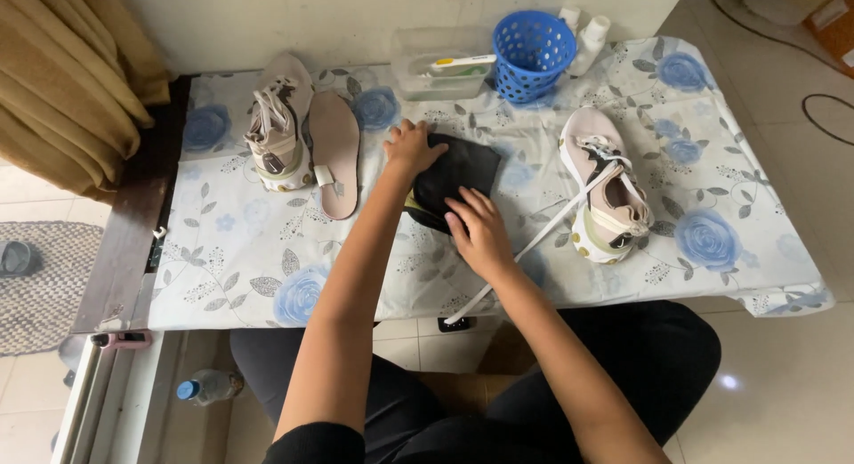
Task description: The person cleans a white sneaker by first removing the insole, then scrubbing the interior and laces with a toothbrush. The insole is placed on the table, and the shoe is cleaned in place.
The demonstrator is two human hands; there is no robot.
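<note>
Left hand (412,148) and right hand (480,233) flat, fingers spread, gripping nothing, pressing black cloth (458,170) on surface (240,242), pink sneaker (609,193) right of right hand

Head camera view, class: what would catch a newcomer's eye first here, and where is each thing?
Both hands press on a black cloth mid-table, the left hand at its far edge and the right hand at its near edge. A pale sneaker with a loose insole lies to the left, another sneaker to the right. A blue basket stands at the back.
</note>
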